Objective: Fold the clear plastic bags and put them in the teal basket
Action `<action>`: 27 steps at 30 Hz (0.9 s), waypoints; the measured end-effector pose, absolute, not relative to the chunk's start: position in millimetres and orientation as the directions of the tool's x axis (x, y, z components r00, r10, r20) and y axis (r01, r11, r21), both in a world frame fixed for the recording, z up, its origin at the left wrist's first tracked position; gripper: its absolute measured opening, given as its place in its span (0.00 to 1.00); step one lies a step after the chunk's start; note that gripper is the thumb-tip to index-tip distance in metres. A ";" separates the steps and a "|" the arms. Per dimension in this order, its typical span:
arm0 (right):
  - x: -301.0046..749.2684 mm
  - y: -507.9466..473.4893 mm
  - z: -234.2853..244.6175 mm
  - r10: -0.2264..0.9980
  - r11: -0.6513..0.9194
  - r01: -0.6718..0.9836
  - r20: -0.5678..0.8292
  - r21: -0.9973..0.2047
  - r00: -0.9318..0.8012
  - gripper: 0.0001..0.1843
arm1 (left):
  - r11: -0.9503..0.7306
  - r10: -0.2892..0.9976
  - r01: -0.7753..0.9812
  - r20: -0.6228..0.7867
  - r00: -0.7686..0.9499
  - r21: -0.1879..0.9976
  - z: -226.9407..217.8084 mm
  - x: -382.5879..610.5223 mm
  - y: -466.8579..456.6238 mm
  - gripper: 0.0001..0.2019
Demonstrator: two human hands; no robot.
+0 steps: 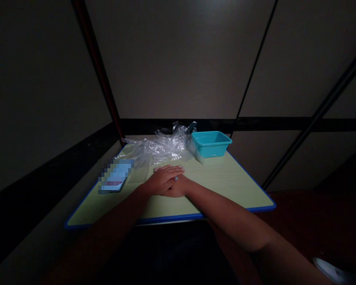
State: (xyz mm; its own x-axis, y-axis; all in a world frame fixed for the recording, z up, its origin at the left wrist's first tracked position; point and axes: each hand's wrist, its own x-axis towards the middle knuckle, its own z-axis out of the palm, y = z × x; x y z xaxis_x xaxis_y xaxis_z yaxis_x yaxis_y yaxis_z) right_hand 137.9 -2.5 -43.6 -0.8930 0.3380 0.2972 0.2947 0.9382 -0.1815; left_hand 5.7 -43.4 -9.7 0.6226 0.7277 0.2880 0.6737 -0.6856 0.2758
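My left hand [164, 179] lies across the back of my right hand [177, 187], near the middle of the table. The left fingers are stretched out flat and hold nothing. Most of the right hand is covered; it rests flat on the tabletop, and what looks like its fingertips peeks out beyond the left hand. Just past the hands spreads a heap of crumpled clear plastic bags [163, 147]. A turquoise plastic basket [212, 149] stands at the back right. To the left of my hands is a phone [117, 176] with its lit screen blurred out.
The small table [225, 186] has a pale yellow-green top and a blue edge. Dark-trimmed panels [178, 79] rise right behind it and along its left side. A pale object [332, 271], partly cut off, shows low at the far right.
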 end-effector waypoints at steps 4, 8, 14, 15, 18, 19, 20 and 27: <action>146.0 0.1 -24.5 0.390 0.918 0.354 0.246 -0.178 -0.887 0.29 | -0.617 0.779 0.719 0.372 0.504 0.319 -14.1 -5.9 -33.2 0.27; 146.1 -4.3 -19.0 0.440 0.895 0.416 0.155 -0.162 -0.885 0.26 | -0.552 0.828 0.735 0.361 0.429 0.393 -14.8 -8.6 -31.5 0.29; 141.6 -8.7 -16.8 0.451 0.890 0.447 0.029 -0.084 -0.892 0.24 | -0.536 0.838 0.750 0.347 0.420 0.388 -15.4 -3.2 -34.3 0.28; 141.2 -9.3 -16.3 0.453 0.889 0.451 0.020 -0.079 -0.891 0.24 | -0.533 0.840 0.754 0.347 0.418 0.382 -15.8 -3.0 -34.4 0.27; 142.0 -9.8 -15.2 0.475 0.874 0.467 0.033 -0.133 -0.879 0.26 | -0.528 0.837 0.766 0.378 0.396 0.367 -17.7 -5.6 -32.1 0.25; 143.5 -8.6 -14.8 0.489 0.863 0.473 0.052 -0.178 -0.871 0.27 | -0.519 0.838 0.775 0.397 0.375 0.362 -18.3 -7.5 -30.5 0.25; 145.8 -6.3 -14.2 0.507 0.847 0.480 0.076 -0.231 -0.858 0.27 | -0.501 0.841 0.790 0.413 0.348 0.354 -18.6 -9.8 -28.7 0.24; 175.2 25.1 -8.2 0.670 0.702 0.605 0.059 -0.375 -0.740 0.29 | -0.398 0.908 0.888 0.238 0.345 0.232 -13.5 -26.0 -26.8 0.30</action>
State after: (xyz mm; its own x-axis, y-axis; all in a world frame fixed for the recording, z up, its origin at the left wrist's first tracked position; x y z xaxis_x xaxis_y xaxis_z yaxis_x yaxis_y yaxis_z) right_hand 175.2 25.1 -8.2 -0.7402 0.6698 0.0587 0.6053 0.7019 -0.3754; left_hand -26.0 -26.8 -13.5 0.3448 0.9079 0.2382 0.8877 -0.3979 0.2318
